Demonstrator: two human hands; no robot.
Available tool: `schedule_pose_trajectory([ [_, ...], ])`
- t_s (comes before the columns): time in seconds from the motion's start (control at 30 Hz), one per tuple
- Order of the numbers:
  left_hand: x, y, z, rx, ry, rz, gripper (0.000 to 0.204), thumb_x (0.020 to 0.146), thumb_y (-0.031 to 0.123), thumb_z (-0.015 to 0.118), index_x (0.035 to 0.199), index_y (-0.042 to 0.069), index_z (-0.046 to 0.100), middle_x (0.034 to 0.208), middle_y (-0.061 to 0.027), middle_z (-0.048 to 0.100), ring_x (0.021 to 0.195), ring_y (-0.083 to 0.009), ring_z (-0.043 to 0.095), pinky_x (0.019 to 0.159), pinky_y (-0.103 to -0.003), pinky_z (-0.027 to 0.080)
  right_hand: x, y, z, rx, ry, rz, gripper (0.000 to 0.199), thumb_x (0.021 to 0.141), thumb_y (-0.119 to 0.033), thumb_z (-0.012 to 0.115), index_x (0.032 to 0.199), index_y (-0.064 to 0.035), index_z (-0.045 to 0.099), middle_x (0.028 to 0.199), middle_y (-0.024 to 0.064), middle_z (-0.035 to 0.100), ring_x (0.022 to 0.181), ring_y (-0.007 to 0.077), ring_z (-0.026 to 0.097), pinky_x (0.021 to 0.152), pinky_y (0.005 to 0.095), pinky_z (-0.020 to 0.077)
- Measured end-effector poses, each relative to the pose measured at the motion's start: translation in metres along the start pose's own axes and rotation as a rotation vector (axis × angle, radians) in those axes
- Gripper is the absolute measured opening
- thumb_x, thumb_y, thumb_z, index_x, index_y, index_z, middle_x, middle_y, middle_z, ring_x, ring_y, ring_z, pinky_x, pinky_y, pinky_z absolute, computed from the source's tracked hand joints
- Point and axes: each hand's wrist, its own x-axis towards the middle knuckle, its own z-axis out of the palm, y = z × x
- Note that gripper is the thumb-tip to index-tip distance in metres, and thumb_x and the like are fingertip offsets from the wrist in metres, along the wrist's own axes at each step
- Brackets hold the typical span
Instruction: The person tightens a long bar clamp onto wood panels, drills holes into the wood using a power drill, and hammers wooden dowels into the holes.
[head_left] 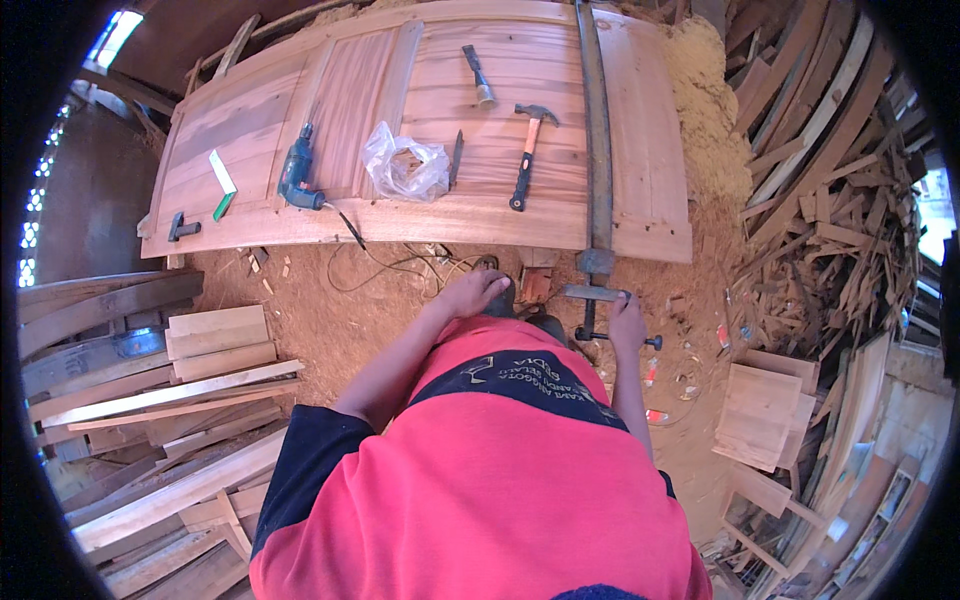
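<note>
A long metal bar clamp point(598, 150) runs across the wooden panel door point(640, 130) and past its near edge. My right hand point(628, 322) is closed at the clamp's near end, by a flat crosspiece point(592, 292) and the screw's handle point(650, 342). Most of its fingers are hidden. My left hand point(474, 293) lies over my dark-clothed knee with nothing visible in it. On the door rest a claw hammer point(527, 160), a chisel point(478, 75), a dark pointed strip point(457, 158), a clear plastic bag point(405, 165) and a blue corded drill point(298, 172).
Also on the door are a green-handled sliding bevel or small square point(223, 187) and a dark metal piece point(182, 228). A cable point(395, 265) trails over the sawdust-covered floor. Stacked boards point(180, 400) fill the left side; scrap wood point(840, 215) is heaped on the right.
</note>
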Motion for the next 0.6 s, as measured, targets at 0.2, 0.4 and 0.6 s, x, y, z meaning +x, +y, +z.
schedule_pose_trajectory([
  [0.2,0.007,-0.012,-0.011,-0.005,0.093,0.05,0.051,0.105,0.045,0.044,0.123,0.002,0.065,0.11,-0.0264,0.068,0.106,-0.0431,0.064,0.093,-0.049,0.05,0.0,0.0,0.0,0.021,0.046,-0.032,0.048,0.104,-0.044,0.041,0.124,-0.0029,0.057,0.115,0.0279,0.066,0.102,0.0471,0.066,0.088,0.0585,0.0502],
  [0.4,0.018,-0.065,-0.067,-0.128,0.584,-0.304,0.041,0.1,0.039,0.056,0.117,0.003,0.068,0.107,-0.0236,0.069,0.098,-0.0383,0.067,0.087,-0.047,0.052,0.0,-0.001,0.002,0.002,0.017,0.002,0.051,0.104,-0.044,0.041,0.128,-0.002,0.057,0.119,0.0268,0.066,0.109,0.0469,0.064,0.091,0.0566,0.0494],
  [0.6,0.001,-0.204,-0.196,0.014,1.629,-0.632,0.055,0.083,0.035,0.076,0.118,-0.005,0.06,0.114,-0.0242,0.066,0.107,-0.0394,0.063,0.09,-0.049,0.051,0.004,0.004,0.009,0.078,0.071,-0.006,0.05,0.104,-0.038,0.046,0.133,0.0011,0.058,0.119,0.0287,0.066,0.112,0.0456,0.063,0.095,0.0505,0.0493],
])
